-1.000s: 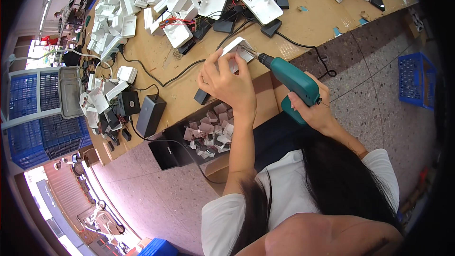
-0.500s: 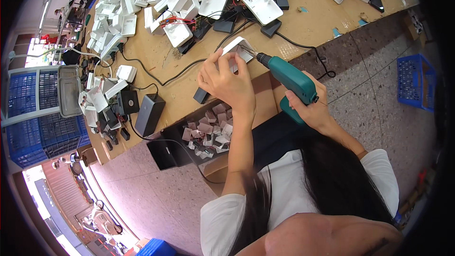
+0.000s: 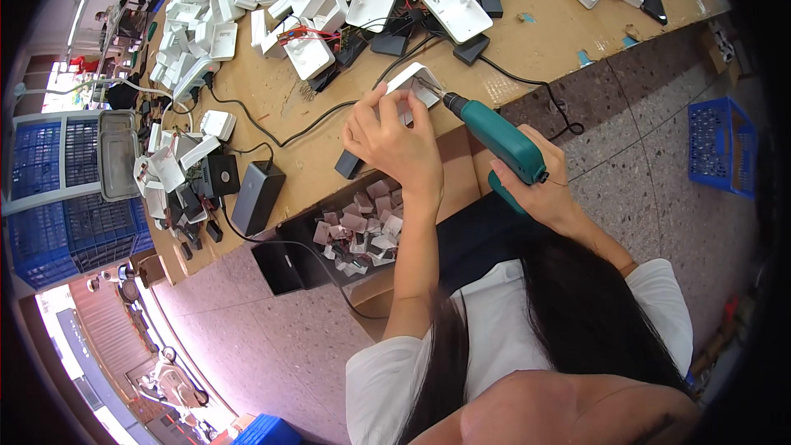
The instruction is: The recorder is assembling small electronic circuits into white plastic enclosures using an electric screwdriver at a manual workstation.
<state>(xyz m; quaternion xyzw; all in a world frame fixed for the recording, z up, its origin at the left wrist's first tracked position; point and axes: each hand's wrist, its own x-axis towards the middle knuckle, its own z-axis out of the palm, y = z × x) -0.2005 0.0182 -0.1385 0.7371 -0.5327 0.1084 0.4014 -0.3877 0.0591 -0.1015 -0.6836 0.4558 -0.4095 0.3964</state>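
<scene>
Now the left hand (image 3: pixel 395 142) has its grip narrowed on a white plastic case (image 3: pixel 405 77) at the table's (image 3: pixel 255 86) near edge; the right hand's (image 3: pixel 544 188) grip wraps a green power screwdriver (image 3: pixel 501 138), bit reaching inside that case; white housings (image 3: pixel 198 41) heap up beyond, a black cable (image 3: pixel 284 145) snaking between.

Near frame centre, the left hand (image 3: pixel 397 142) holds a white, open plastic casing (image 3: pixel 404 77); right of centre, the right hand (image 3: pixel 550 189) grips a green, black-nosed power screwdriver (image 3: pixel 499 133).
</scene>
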